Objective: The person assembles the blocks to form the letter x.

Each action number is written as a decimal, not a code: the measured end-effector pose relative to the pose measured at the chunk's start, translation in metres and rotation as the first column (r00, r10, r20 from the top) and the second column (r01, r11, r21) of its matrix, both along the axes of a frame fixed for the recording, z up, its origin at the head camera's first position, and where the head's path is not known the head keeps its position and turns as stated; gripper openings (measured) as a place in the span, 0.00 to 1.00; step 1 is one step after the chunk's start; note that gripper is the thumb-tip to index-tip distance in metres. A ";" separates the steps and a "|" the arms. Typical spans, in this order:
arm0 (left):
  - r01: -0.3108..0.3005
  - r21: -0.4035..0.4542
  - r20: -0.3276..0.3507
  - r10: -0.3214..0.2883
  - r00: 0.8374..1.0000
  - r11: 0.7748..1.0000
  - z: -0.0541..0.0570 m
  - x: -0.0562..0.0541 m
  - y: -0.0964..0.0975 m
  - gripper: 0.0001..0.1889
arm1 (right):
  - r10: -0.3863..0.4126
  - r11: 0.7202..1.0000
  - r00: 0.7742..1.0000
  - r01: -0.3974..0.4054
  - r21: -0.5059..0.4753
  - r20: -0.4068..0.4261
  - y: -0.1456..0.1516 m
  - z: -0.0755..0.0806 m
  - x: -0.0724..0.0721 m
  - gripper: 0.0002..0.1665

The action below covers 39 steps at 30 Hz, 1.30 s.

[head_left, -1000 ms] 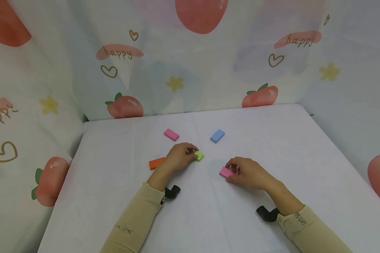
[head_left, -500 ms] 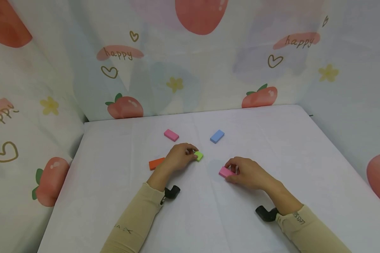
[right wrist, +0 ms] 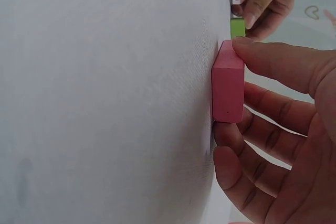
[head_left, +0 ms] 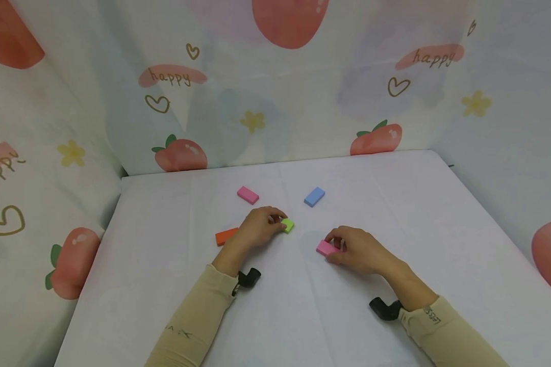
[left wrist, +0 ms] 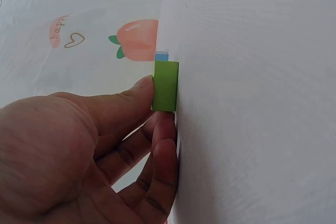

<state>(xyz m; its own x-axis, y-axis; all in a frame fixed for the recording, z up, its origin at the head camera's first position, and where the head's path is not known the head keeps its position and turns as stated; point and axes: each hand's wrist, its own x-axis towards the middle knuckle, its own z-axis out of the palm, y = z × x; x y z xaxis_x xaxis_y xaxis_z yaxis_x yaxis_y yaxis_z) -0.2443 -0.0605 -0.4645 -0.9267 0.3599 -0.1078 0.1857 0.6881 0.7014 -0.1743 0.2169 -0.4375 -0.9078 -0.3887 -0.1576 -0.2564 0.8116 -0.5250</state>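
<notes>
Near the middle of the table, my left hand pinches a small green block that lies flat on the white cloth. In the left wrist view the thumb presses one side of the green block, and the fingers curl below it. To the right and nearer, my right hand grips a pink block between thumb and fingers. That pink block rests on the cloth in the right wrist view. An orange block lies just behind my left wrist, which hides part of it.
A second pink block and a blue block lie farther back. The white-covered table meets a printed cloth backdrop at its rear edge. Another cloth hangs on the left.
Both hands keep their hold and stay nearly still. The whole head view shifts very slightly; the blocks lie as before.
</notes>
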 end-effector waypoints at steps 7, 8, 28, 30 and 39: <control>0.004 -0.010 0.002 -0.004 1.000 1.000 0.000 -0.001 0.000 0.13 | -0.001 1.000 1.000 0.001 0.001 0.002 -0.002 0.000 -0.001 0.21; 0.005 -0.011 0.002 -0.005 1.000 1.000 0.000 -0.001 0.000 0.13 | -0.003 1.000 1.000 0.003 0.001 0.004 -0.002 0.000 -0.001 0.21; 0.005 -0.007 0.000 -0.005 1.000 1.000 0.001 -0.002 0.000 0.12 | 0.009 1.000 1.000 -0.009 0.011 -0.016 -0.007 0.000 -0.003 0.21; 0.005 -0.008 0.001 -0.005 1.000 1.000 0.001 -0.002 0.000 0.12 | 0.000 1.000 1.000 0.000 0.017 -0.013 -0.007 0.000 -0.003 0.21; 0.000 -0.021 0.009 0.000 1.000 1.000 0.000 -0.002 0.001 0.12 | -0.012 1.000 1.000 0.013 0.006 -0.003 -0.007 -0.001 -0.002 0.21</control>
